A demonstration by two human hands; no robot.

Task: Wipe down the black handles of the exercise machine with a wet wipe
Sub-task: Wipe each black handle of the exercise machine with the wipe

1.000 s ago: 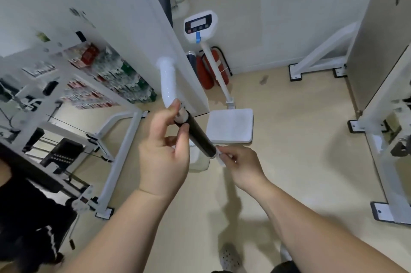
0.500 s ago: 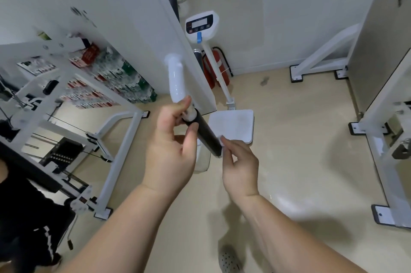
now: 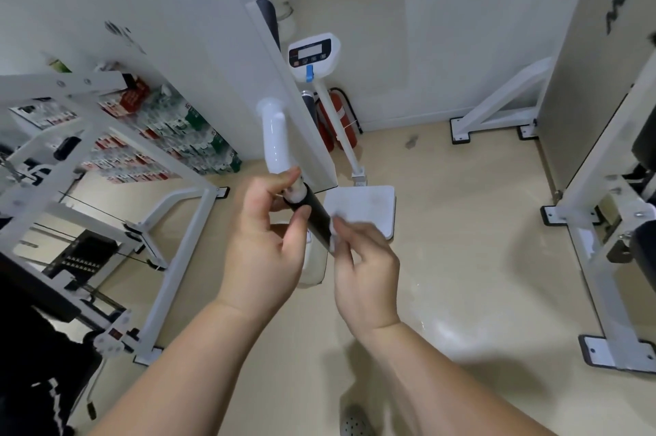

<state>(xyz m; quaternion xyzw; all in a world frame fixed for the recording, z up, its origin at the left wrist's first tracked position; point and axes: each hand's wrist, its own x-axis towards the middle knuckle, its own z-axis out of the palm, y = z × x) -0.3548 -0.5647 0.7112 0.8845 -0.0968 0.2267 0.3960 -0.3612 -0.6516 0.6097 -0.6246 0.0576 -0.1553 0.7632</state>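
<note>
Both left hand [image 3: 262, 258] and right hand [image 3: 365, 276] grip handle [image 3: 316, 219].

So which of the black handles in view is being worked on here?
The black handle on the curved white bar, centre frame: left hand holds its upper end, right hand its lower. The short black handle on the left machine is untouched.

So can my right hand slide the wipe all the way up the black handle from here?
Probably not quite. The right hand holds the wet wipe at the lower end of the black handle, and the middle is bare, but the left hand grips the top end.
</note>
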